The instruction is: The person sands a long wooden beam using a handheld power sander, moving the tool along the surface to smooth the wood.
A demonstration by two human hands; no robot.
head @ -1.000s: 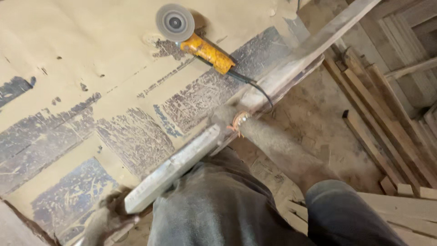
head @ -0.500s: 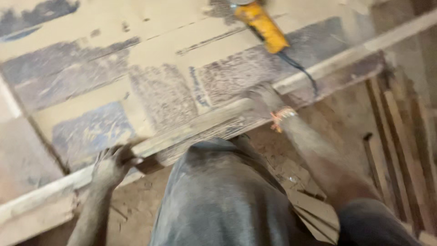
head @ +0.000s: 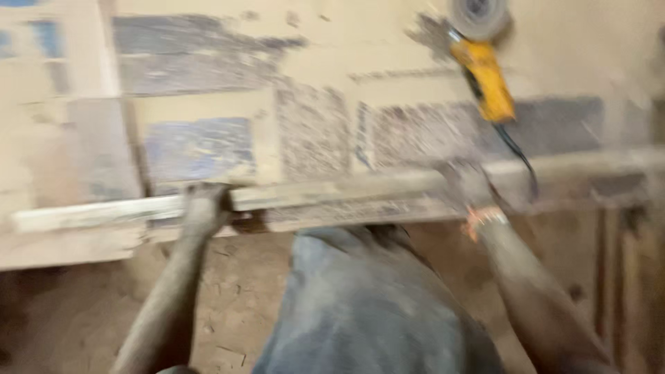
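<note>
A long pale wooden plank (head: 332, 192) lies nearly level along the near edge of a big worn board (head: 332, 69). My left hand (head: 204, 206) is closed around the plank left of its middle. My right hand (head: 465, 183), with an orange band at the wrist, grips the same plank further right. A yellow angle grinder (head: 488, 76) with a grey disc rests on the board behind my right hand, its black cord trailing down over the plank. The picture is blurred by motion.
The board's surface is tan with scraped dark blue and grey patches. Dirt floor (head: 69, 312) lies below the board's edge. Wooden strips (head: 627, 277) stand at the far right. My dusty grey clothing (head: 374, 312) fills the lower middle.
The plank has swung from a steep diagonal to nearly level along the board's edge. Both hands stayed on it. The view has shifted, so the grinder now appears further right.
</note>
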